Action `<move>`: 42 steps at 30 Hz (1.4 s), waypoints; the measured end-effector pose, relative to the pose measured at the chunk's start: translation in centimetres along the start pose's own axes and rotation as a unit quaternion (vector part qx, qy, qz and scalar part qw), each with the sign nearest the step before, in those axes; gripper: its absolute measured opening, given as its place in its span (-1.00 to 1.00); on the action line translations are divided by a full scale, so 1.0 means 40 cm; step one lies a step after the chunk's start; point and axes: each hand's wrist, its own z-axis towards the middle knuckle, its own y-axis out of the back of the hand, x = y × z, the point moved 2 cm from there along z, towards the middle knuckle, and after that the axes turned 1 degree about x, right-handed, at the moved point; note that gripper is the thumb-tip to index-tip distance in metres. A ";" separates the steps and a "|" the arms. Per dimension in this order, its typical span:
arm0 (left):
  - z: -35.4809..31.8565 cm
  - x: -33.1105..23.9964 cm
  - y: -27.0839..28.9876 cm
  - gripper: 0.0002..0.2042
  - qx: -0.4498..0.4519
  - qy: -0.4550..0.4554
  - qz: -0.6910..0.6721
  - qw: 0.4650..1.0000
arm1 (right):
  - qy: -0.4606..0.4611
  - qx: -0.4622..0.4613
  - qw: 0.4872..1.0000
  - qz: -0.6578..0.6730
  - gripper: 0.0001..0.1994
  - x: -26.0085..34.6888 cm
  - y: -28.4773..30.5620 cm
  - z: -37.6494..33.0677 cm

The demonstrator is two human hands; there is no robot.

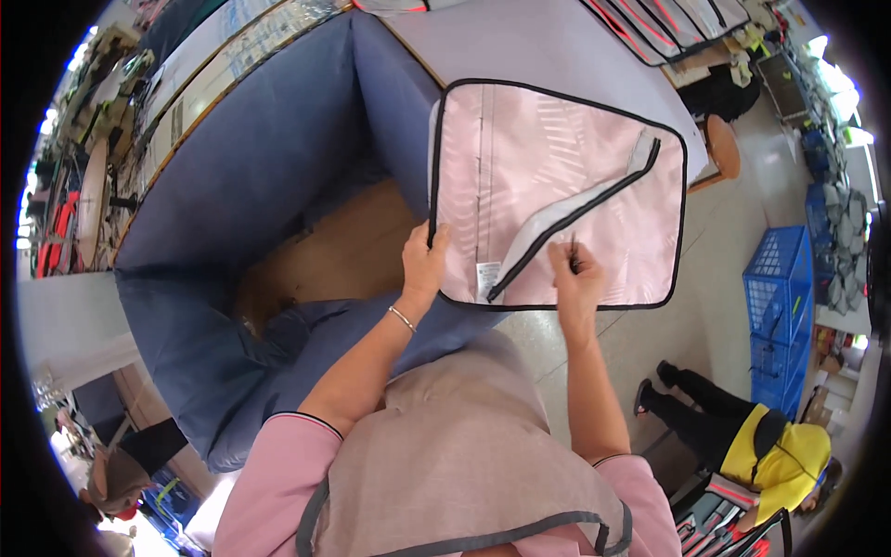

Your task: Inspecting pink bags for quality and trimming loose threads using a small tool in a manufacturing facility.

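A pale pink fabric panel (594, 130) with rounded corners and black edge binding is spread out in front of me. Across it runs a slanted opening, bordered by a black strip (575, 217) and showing grey-white cloth. At the panel's left edge, my left hand (427, 265) grips the binding between thumb and fingers. My right hand (579, 274) is closed around a small dark pointed tool (574, 252), mostly hidden by the fingers, over the panel's lower part. A small white label (487, 277) sits near the strip's lower end.
Left of the panel is a large cloth-lined bin (251, 176) with blue-grey sides. A pale tabletop (520, 42) lies beyond, with more black-edged pieces (650, 28). Blue crates (780, 316) stand at right. A person in yellow (789, 459) is at lower right, another person (121, 478) at lower left.
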 end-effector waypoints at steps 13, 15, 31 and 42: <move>-0.159 -0.054 0.034 -0.63 -0.041 0.154 -0.301 0.940 | 0.131 0.124 0.854 -0.488 -0.47 0.081 -0.344 -0.050; -0.177 -0.055 0.047 -0.62 -0.034 0.138 -0.312 0.939 | 0.141 0.126 0.841 -0.507 -0.51 0.054 -0.350 -0.051; -0.113 -0.087 0.177 -0.65 -0.008 -0.095 -0.189 0.977 | 0.024 0.264 0.952 -0.156 -0.72 0.047 -0.280 -0.081; -0.085 -0.024 0.293 -0.83 0.231 0.036 -0.155 0.960 | 0.061 0.308 0.925 -0.215 -0.71 0.030 -0.277 -0.082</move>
